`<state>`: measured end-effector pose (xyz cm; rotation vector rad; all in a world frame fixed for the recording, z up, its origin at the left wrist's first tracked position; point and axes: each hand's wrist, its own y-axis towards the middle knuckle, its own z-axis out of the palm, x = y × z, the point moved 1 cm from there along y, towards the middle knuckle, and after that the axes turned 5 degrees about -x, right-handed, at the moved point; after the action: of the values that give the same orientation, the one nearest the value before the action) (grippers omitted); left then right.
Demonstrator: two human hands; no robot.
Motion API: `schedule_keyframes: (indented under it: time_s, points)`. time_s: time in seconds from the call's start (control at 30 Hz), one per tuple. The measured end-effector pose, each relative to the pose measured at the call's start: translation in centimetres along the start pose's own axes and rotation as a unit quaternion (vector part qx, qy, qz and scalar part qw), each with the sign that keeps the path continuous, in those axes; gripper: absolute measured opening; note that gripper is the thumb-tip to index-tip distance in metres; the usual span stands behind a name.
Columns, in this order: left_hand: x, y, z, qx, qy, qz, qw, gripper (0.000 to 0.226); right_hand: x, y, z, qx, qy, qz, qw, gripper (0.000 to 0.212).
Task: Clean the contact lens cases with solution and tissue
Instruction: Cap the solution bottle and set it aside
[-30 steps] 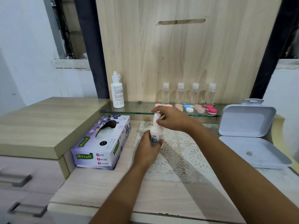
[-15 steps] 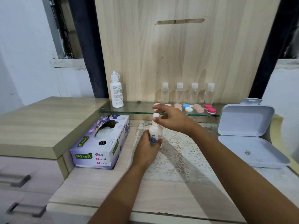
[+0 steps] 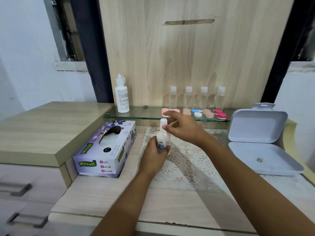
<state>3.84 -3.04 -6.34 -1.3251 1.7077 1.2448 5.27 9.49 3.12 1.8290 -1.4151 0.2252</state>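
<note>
Left hand (image 3: 153,155): your fingers and thumb curl round the lower body of the small solution bottle (image 3: 163,142) and hold it upright over the left part of the lace mat (image 3: 189,160); your hand hides the bottle's base, so contact with the mat cannot be told. Right hand (image 3: 185,129): fingers loosely arched about the white cap (image 3: 164,121), thumb tip at the neck just below it, index finger above it. Whether they actually pinch the cap cannot be told. The cap sits on the bottle. Contact lens cases (image 3: 197,114) lie in a row on the glass shelf (image 3: 144,114) behind your hands: pink, peach, blue and white, magenta, all closed. Four clear bottles (image 3: 189,97) stand behind the cases, and a tall white bottle (image 3: 121,97) stands at the shelf's left end. The tissue box (image 3: 102,150) lies just left of the mat, tissue showing in its slot. An open white plastic box (image 3: 259,143) sits to the right.
</note>
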Motion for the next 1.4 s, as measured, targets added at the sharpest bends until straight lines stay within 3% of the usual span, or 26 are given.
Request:
schedule_keyframes:
  time_s: [0.2, 0.37, 0.67, 0.87, 1.0, 1.2, 1.4]
  points:
    - [0.0, 0.1, 0.0, -0.008, 0.008, -0.002, 1.000, 0.039, -0.6, -0.8, 0.0, -0.039, -0.004, -0.006, 0.999, 0.033]
    - [-0.1, 0.0, 0.0, -0.011, 0.009, 0.002, 1.000, 0.037, -0.7, -0.9, 1.0, -0.040, 0.091, 0.032, 0.995, 0.042]
    - [0.0, 0.0, 0.0, -0.009, 0.010, -0.003, 1.000, 0.037, -0.4, -0.2, 2.5, -0.091, 0.106, 0.069, 0.988, 0.026]
    - [-0.1, 0.0, -0.1, -0.009, 0.012, 0.002, 1.000, 0.037, -0.6, -0.6, 2.6, -0.089, 0.045, 0.067, 0.993, 0.040]
    - [-0.1, 0.0, -0.1, -0.020, -0.002, 0.000, 1.000, 0.037, -2.3, -2.5, 2.3, -0.090, -0.010, 0.068, 0.994, 0.037]
    - [-0.3, -0.2, -0.2, -0.036, 0.008, 0.001, 0.999, 0.041, -6.6, -6.4, 3.7, -0.011, -0.158, 0.062, 0.985, 0.034]
    - [-0.7, -0.4, -0.6, -0.045, 0.007, -0.002, 0.999, 0.040, -7.2, -6.7, 4.1, 0.039, -0.191, 0.066, 0.979, 0.030]
